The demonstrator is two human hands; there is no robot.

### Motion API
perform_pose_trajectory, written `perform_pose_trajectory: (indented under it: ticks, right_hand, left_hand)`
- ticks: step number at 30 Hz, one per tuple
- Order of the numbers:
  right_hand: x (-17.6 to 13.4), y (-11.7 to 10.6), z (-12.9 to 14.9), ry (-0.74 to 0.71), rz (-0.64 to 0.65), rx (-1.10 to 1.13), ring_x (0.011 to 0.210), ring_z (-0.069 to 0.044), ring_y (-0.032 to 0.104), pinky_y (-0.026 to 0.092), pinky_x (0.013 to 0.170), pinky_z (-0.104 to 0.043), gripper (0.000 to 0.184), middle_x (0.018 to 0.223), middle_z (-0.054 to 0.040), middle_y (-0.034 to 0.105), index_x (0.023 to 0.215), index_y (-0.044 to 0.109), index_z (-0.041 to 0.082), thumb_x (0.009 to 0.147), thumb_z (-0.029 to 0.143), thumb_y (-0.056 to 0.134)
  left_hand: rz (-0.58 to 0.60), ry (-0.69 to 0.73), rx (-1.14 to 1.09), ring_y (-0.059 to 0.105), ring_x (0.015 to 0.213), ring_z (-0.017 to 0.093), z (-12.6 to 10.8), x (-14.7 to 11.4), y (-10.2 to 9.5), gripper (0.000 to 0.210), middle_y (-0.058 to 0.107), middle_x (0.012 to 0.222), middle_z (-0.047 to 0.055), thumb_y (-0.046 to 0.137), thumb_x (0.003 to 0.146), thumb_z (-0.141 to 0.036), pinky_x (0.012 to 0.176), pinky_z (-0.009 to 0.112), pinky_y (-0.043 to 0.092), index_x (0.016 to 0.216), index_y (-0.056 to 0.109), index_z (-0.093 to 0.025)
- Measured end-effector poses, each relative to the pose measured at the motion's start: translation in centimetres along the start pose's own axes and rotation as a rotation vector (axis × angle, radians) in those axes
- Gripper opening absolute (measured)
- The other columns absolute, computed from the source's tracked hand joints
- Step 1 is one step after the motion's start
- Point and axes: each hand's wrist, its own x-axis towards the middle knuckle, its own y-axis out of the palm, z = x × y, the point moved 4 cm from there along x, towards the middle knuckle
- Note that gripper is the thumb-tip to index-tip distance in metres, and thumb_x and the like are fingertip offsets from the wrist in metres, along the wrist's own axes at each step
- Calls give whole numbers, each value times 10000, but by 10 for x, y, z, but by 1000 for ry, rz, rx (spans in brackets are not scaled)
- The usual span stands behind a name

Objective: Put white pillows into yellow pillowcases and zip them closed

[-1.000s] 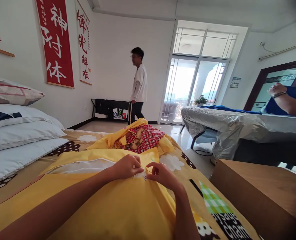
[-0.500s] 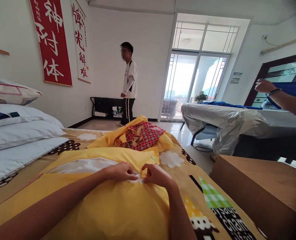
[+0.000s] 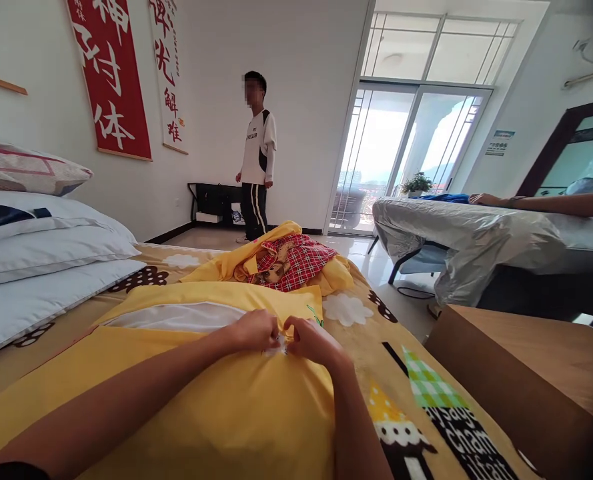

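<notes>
A yellow pillowcase (image 3: 216, 407) lies in front of me, with a white pillow (image 3: 181, 317) showing through its long slit. Near the right end of that slit my left hand (image 3: 257, 329) is closed, its thumb and fingers gripping the edge of the cloth. Close beside it, my right hand (image 3: 310, 340) pinches the same edge between thumb and curled forefinger. A small patch of white shows between the two hands. The exact fastening at the fingertips is too small to make out.
A crumpled yellow and red plaid cloth (image 3: 301, 263) lies beyond the pillowcase on the patterned bed sheet (image 3: 349, 310). White pillows (image 3: 51, 247) are stacked at left, a brown box (image 3: 526, 360) stands at right. A person (image 3: 259, 150) stands behind; another person's arm (image 3: 541, 205) rests over a plastic-covered table (image 3: 426, 210).
My left hand has curled more tightly and sits closer to my right hand. The standing person has turned toward the bed. The other person's arm at right has lowered onto the table.
</notes>
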Motion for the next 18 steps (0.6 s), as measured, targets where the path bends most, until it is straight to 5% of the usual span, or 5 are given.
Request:
perform_pose_trajectory:
  ticks: [4, 7, 13, 18]
  right_hand:
    - [-9, -11, -1, -48, -35, 9, 665, -128, 499, 322, 612, -225, 361, 680, 30, 571, 1092, 608, 193, 751, 106, 524]
    - [-16, -17, -8, -49, -69, 32, 668, -154, 511, 347, 627, -253, 406, 673, 19, 569, 1194, 581, 200, 803, 161, 479]
    - [-16, -20, -14, -84, -137, 34, 665, -182, 527, 358, 627, -290, 368, 687, -14, 602, 1168, 607, 204, 884, 341, 415]
    - [-12, -23, -6, -122, -209, 73, 640, -166, 507, 336, 616, -273, 310, 664, -6, 587, 1039, 626, 200, 906, 346, 386]
  left_hand:
    - [-114, 65, 151, 620, 778, 243, -26, 1, -20, 197, 698, 782, 109, 548, 802, -221, 684, 304, 422, 822, 735, -165]
    - [-169, 132, 101, 594, 733, 213, -27, 3, -26, 231, 694, 755, 97, 550, 838, -265, 670, 295, 409, 768, 733, -142]
    - [-215, 27, -674, 307, 483, 72, 0, 14, -29, 373, 372, 445, -46, 662, 708, -393, 476, 238, 219, 472, 566, -120]
    - [-115, -115, -1081, 321, 463, 69, 5, 19, -29, 421, 442, 462, -40, 763, 495, -501, 458, 236, 226, 505, 578, -123]
